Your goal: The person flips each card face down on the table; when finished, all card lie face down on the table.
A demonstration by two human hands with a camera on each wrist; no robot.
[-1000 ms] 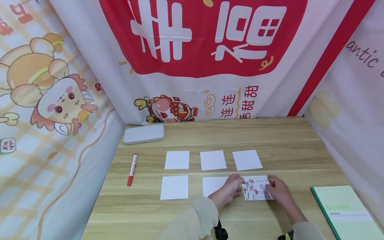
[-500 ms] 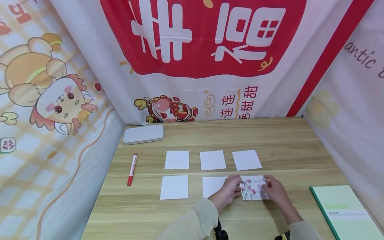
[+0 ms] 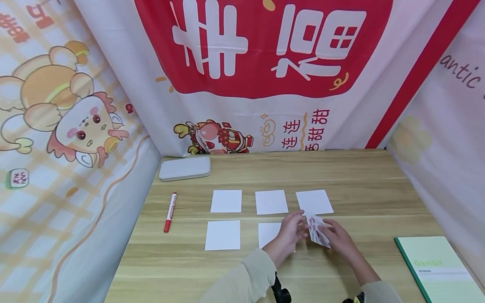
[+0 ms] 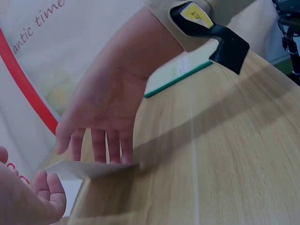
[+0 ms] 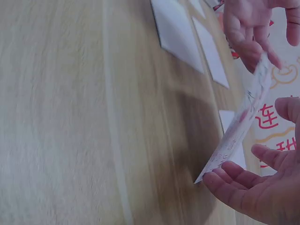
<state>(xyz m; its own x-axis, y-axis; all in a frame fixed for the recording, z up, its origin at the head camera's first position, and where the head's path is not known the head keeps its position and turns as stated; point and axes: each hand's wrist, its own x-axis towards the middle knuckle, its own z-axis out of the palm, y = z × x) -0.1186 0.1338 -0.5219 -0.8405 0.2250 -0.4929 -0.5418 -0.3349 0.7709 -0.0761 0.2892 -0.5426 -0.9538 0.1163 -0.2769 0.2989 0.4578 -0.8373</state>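
Note:
A printed card (image 3: 316, 231) with pink flowers stands tilted above the table, its edge turned toward the head camera. My left hand (image 3: 288, 231) holds its far left corner at the fingertips. My right hand (image 3: 337, 237) holds the opposite end, some fingers overlapping the printed face. In the right wrist view, fingers of my right hand (image 5: 262, 187) meet the lower end of the card (image 5: 241, 117); its thumb stands apart. The left fingers touch the upper end there. Under and beside the left hand lies a blank white square card (image 3: 269, 233). Another white card (image 3: 314, 202) lies just beyond the printed one.
More white cards lie in two rows, such as one card (image 3: 222, 235) at front left. A red marker (image 3: 170, 212) lies left of them. Behind it is a white tin case (image 3: 185, 168). A green-edged notebook (image 3: 435, 265) lies right. Printed cloth (image 3: 265, 101) encloses the table.
The printed card was nearly flat and facing up between both hands; now it is lifted and turned on edge. The right hand has moved left with its end. The view has shifted slightly.

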